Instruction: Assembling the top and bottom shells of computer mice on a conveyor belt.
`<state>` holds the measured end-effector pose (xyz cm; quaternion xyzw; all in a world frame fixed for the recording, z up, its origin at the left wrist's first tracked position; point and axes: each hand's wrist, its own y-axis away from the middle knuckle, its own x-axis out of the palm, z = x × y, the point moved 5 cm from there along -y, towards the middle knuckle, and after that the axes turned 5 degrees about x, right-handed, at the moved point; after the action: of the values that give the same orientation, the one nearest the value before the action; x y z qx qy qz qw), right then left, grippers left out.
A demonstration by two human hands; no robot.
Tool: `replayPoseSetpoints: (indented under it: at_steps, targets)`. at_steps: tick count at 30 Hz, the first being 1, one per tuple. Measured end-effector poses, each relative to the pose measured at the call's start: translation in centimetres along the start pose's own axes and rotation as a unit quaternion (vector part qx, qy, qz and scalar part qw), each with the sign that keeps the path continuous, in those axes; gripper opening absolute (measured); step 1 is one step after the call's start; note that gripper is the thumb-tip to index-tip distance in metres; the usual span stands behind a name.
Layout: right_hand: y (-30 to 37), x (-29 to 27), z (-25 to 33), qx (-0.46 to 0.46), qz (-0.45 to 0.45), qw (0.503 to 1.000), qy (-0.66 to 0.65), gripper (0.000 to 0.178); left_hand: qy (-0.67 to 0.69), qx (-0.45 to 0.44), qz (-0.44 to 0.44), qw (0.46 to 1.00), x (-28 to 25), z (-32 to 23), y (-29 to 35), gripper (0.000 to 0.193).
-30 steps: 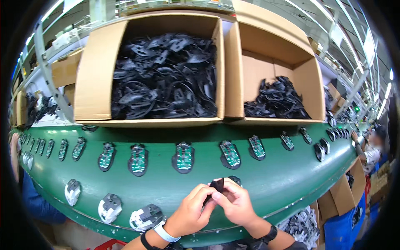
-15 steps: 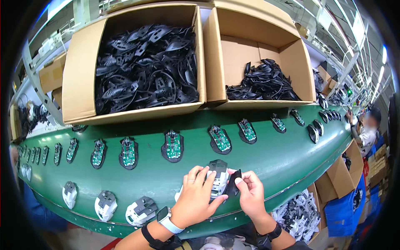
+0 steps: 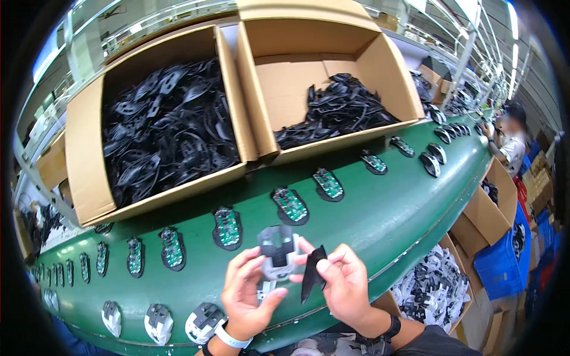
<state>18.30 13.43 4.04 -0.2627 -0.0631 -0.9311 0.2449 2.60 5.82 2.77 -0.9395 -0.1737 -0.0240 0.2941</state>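
Note:
A grey-white and black computer-mouse shell [image 3: 278, 254], blurred by motion, is raised off the green bench between my hands. My left hand [image 3: 246, 296] holds it from its left side and from below, thumb toward me. In my right hand [image 3: 345, 285] a thin, pointed black plastic side panel [image 3: 313, 276] is pinched between thumb and fingers. That panel is close beside the shell's right edge; whether the two touch I cannot tell. Just beyond the shell lies a black mouse base with a green circuit board [image 3: 227, 228].
Several more board-fitted bases line the green bench [image 3: 380, 231]. White-and-black shells [image 3: 158, 324] sit along the near left edge. Behind stand two cartons of black parts [image 3: 172, 124] [image 3: 344, 110]. At right are a carton of white parts [image 3: 433, 282], a blue bin [image 3: 502, 264] and another person [image 3: 510, 139].
The shell has come up off the bench, and my left hand has turned from lying over it to holding it from the side. The black panel stays in my right hand. The view has shifted.

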Motion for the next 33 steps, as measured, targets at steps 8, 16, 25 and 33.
replayPoseSetpoints:
  at_steps: [8, 16, 25, 33]
  targets:
    - [0.8, 1.4, 1.6, -0.005, 0.035, 0.999, 0.007, 0.012, 0.221, -0.203, -0.130, 0.945, -2.0, 2.4, 0.7, 0.051]
    - [-1.2, 0.6, 0.3, 0.042, 0.010, 0.999, 0.008, 0.023, 0.248, -0.202, -0.170, 0.932, -2.9, 2.0, 1.0, 0.048]
    - [-2.1, 1.8, -0.2, 0.042, -0.032, 0.991, 0.124, 0.024, 0.148, -0.129, -0.161, 0.967, -3.3, 1.9, 1.2, 0.042]
    - [-3.1, 1.3, -1.9, 0.060, -0.054, 0.989, 0.120, 0.020, 0.009, -0.062, -0.099, 0.993, -1.6, -0.3, 0.5, 0.039]
